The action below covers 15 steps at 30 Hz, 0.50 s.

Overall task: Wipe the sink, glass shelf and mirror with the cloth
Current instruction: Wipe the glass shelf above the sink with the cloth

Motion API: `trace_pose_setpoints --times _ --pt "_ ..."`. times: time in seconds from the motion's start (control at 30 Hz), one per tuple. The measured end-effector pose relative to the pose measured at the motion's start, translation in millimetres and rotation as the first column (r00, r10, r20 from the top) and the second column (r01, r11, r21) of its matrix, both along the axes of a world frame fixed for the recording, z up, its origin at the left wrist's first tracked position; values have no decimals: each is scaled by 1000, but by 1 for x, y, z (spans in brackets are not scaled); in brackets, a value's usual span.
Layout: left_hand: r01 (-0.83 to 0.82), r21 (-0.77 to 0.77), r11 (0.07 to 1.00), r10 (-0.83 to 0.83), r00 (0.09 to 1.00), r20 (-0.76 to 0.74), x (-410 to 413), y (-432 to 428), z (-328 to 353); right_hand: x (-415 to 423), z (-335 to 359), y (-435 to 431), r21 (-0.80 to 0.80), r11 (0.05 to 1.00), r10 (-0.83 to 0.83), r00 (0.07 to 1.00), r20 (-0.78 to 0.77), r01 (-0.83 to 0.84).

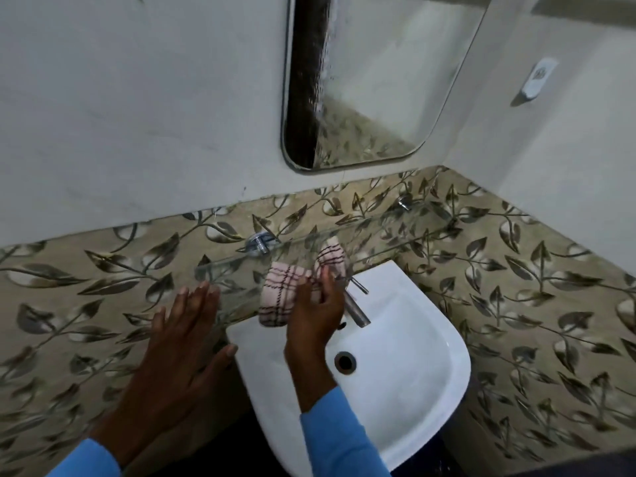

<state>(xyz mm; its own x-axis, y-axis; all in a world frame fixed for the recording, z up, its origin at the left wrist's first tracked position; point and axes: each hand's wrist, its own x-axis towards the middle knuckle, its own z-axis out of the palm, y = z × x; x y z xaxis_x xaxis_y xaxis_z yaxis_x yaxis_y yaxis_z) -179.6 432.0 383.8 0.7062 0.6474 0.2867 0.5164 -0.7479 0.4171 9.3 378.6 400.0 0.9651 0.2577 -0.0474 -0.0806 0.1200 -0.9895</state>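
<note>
Right grip (315,311) clutches cloth (275,294); left grip (179,339) flat, fingers straight

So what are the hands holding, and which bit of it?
The right hand grips the checked cloth at its bunched middle. The left hand holds nothing, its fingers straight.

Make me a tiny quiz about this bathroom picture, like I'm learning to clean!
1. True or false: the right hand holds the checked cloth.
2. What does the cloth rest on? A) mirror B) glass shelf C) floor
3. Fill in: the left hand has its fingers ____ (straight or curled).
Key: 1 true; 2 B; 3 straight.
</note>
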Motion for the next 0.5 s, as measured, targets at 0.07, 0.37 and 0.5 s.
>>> trace_pose_setpoints --times 0.07,0.37,0.5 --pt "3 -22 1000 -3 1000 12 -1 1 -1 -31 -1 -5 -62 995 85 996 19 -84" --pt "-1 -90 996 -1 1000 -27 3 5 -1 -35 29 -52 -42 900 432 901 -36 -433" --pt "-29 -25 999 22 973 -231 3 19 0 -8 56 -64 75 955 291 955 -62 -286"
